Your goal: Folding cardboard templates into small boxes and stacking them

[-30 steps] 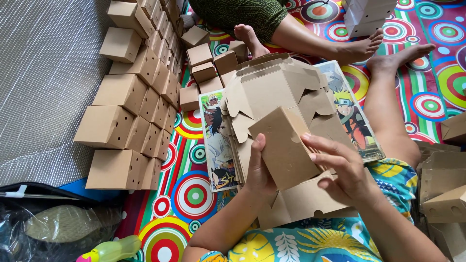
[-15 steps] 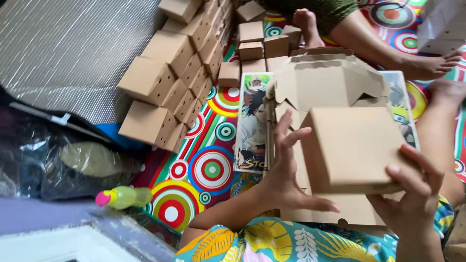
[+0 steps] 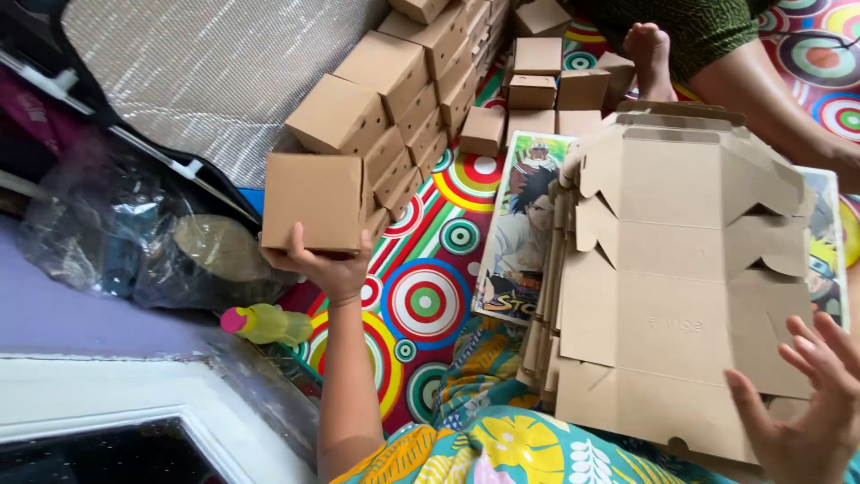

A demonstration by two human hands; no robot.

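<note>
- Holding a folded brown cardboard box (image 3: 312, 201) up from underneath, the left hand (image 3: 327, 262) has its fingers curled around the bottom edge, so it's clamped on it, out to the left of the lap.
- That box sits just beside the stacked rows of finished boxes (image 3: 394, 81), right at the near end of the pile, above the colourful circle-patterned mat (image 3: 425, 300).
- Right hand (image 3: 811, 412) is down at the bottom right with fingers spread apart, gripping nothing, fingertips just at the edge of the stack of flat unfolded box blanks (image 3: 681, 269).
- The blanks lie on the lap over a bright leaf-print cloth (image 3: 502, 448), and they're covering most of a cartoon poster board (image 3: 520, 233) that pokes out on the left and right.
- Off to the left there's a grey woven mat (image 3: 206, 72), a clear plastic bag (image 3: 134, 242) with something greenish inside, and a yellow-green bottle with a pink cap (image 3: 264, 323) lying on its side.
- Another person's bare foot (image 3: 649, 54) and leg show at the top, beside a few loose small boxes (image 3: 546, 76).
</note>
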